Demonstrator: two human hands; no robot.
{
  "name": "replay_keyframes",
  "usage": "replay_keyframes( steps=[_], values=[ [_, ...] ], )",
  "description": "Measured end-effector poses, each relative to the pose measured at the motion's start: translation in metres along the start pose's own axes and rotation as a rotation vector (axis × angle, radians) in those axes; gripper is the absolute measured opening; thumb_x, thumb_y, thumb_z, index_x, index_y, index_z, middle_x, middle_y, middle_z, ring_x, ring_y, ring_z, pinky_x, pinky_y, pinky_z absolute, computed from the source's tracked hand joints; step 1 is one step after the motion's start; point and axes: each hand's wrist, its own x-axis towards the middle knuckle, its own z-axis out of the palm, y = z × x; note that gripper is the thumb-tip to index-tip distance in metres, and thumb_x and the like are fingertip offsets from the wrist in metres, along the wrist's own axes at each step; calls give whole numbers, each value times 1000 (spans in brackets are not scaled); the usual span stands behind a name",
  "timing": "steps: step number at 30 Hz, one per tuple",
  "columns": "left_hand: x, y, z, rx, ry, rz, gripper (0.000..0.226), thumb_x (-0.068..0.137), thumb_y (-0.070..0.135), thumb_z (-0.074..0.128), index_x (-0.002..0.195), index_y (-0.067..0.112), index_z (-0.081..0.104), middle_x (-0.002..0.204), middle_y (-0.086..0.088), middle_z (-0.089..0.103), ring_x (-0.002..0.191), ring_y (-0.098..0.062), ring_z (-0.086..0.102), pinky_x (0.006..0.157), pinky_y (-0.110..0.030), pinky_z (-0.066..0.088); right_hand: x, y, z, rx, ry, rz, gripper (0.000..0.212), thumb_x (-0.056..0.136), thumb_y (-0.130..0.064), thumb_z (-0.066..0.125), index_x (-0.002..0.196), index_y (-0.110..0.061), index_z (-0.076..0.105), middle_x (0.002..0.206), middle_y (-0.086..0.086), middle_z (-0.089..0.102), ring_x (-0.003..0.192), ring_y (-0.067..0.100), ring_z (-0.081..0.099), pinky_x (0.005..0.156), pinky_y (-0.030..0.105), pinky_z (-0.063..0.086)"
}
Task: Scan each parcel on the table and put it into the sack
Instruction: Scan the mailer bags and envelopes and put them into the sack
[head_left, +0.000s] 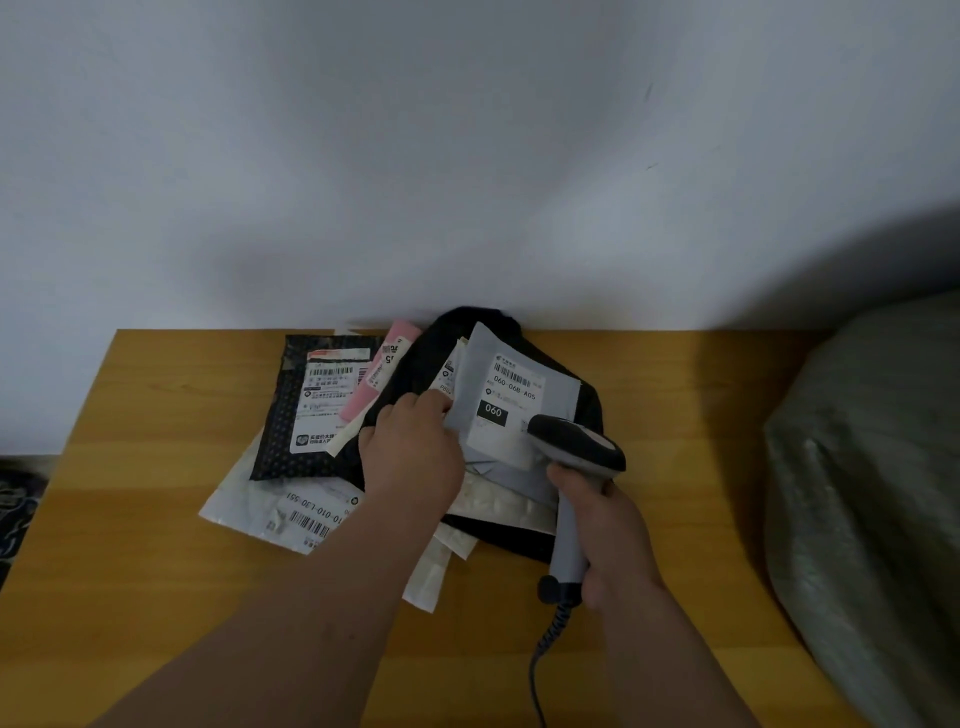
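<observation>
Now the left hand (415, 447) pinches a flat grey plastic parcel (511, 400) while the right hand (602, 530) grips the curved scanner (576, 447).

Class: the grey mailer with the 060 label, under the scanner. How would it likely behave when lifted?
The grey mailer looks like thin, creased film, so it would probably flop. It seems flat, so likely light. Its smooth surface may slip from the left hand.
</observation>
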Motion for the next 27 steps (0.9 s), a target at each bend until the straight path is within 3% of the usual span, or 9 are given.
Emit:
replay_keyframes(
  steps=[4, 7, 10, 15, 17, 19, 21, 23, 27],
  values=[
    [-17, -4, 2, -93, 63, 96, 21, 90, 5, 51, 108, 13, 58, 102, -3, 52, 91, -23, 53, 71, -33, 41, -5, 1, -4, -21, -4, 18, 42, 85, -32, 75, 121, -14, 63, 112, 6, 67, 103, 25, 62, 95, 44, 51],
    [-35, -7, 3, -123, 121, 110, 20, 89, 0, 52, 104, 12, 57, 101, -2, 51, 85, -21, 52, 68, -32, 40, -12, 1, -7, -47, -18, 18, 31, 85, -32, 74, 110, -17, 66, 110, 7, 68, 102, 26, 63, 94, 46, 52],
    [-53, -15, 8, -110, 160, 97, 25, 84, -5, 55, 102, 12, 59, 95, -3, 53, 86, -23, 50, 70, -33, 40, -19, 5, -11, -53, -23, 3, 41, 85, -36, 74, 119, -15, 65, 109, 4, 69, 101, 24, 64, 88, 42, 53],
    [-74, -22, 11, -63, 3, -23, 56, 88, 3, 55, 140, 20, 43, 116, -2, 53, 102, -21, 53, 85, -38, 47, -29, 12, -19, -87, -41, 0, 34, 84, -31, 73, 113, -13, 68, 106, 5, 70, 101, 25, 65, 85, 41, 52],
    [-80, -23, 11, -100, -73, -81, 60, 89, 5, 52, 144, 23, 37, 118, -2, 50, 102, -22, 54, 86, -41, 49, -34, 14, -22, -100, -55, 4, 27, 85, -29, 73, 107, -14, 68, 104, 5, 70, 100, 25, 65, 87, 42, 52],
    [-87, -23, 13, -163, -102, -112, 44, 92, 7, 48, 135, 19, 46, 112, -3, 50, 95, -21, 54, 78, -38, 49, -39, 16, -24, -116, -66, -5, 26, 86, -30, 72, 107, -16, 67, 105, 3, 69, 101, 24, 65, 91, 45, 52],
    [-93, -20, 13, -207, -113, -158, 16, 98, 15, 46, 111, 15, 55, 96, -1, 53, 82, -19, 54, 67, -32, 45, -43, 20, -27, -121, -85, -17, 32, 87, -32, 73, 114, -17, 65, 109, 1, 69, 101, 23, 66, 90, 44, 53],
    [-97, -18, 11, -251, -111, -196, 18, 101, 25, 46, 91, 13, 54, 80, -1, 55, 70, -16, 53, 56, -28, 41, -48, 23, -29, -124, -105, -26, 42, 87, -34, 74, 123, -17, 63, 113, 0, 69, 103, 22, 66, 87, 41, 53],
    [-106, -19, 8, -347, -66, -228, 9, 100, 19, 46, 94, 17, 53, 80, 1, 58, 70, -10, 54, 56, -29, 43, -55, 25, -38, -149, -101, -39, 47, 85, -36, 75, 126, -15, 62, 113, 1, 68, 103, 22, 64, 88, 42, 52]
  ],
)
